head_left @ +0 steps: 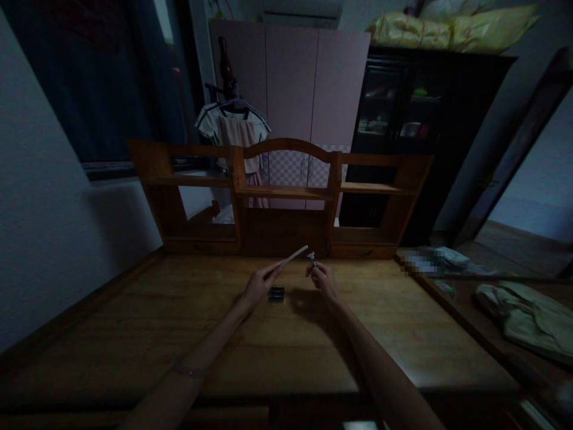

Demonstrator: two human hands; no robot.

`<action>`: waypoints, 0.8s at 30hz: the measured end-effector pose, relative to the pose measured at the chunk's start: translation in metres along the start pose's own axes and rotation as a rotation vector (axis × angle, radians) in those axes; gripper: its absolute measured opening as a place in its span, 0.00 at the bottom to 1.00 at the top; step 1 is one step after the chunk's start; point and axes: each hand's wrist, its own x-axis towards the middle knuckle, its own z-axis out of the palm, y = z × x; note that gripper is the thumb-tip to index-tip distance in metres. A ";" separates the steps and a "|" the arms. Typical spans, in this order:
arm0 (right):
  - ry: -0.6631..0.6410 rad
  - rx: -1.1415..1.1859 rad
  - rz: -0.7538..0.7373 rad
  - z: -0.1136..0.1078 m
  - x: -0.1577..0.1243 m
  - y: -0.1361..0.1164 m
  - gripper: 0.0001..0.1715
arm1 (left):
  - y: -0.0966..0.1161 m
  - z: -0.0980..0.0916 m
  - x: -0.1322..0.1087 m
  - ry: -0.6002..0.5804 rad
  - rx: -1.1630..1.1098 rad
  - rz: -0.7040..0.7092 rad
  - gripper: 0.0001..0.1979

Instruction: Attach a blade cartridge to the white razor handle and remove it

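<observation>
My left hand (258, 284) is closed around one end of a thin, pale stick (294, 255), which slants up to the right; I cannot make out its exact kind. Gripped in my right hand (322, 279) is a small razor (311, 259), its silvery T-shaped head pointing up and its handle mostly covered by the fingers. The stick's tip and the razor head are close together but apart, both above the tabletop. A small dark case-like block (276, 294) with light stripes lies on the wood just right of my left hand.
The wooden desk (179, 316) has a shelf unit (286, 192) along its far edge. To the right, a lower surface holds a pale cloth bag (528, 313) and papers (450, 257). Clothes on hangers (237, 128), a pink wardrobe (290, 83) and a dark cabinet (403, 107) stand behind.
</observation>
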 end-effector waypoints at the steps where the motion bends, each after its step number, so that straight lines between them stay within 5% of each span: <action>1: 0.001 -0.004 -0.006 0.000 0.000 0.000 0.11 | -0.001 0.000 0.000 -0.002 -0.003 0.007 0.21; 24: 0.002 -0.028 -0.028 0.000 0.001 0.001 0.12 | -0.002 0.000 0.001 -0.074 0.004 0.005 0.20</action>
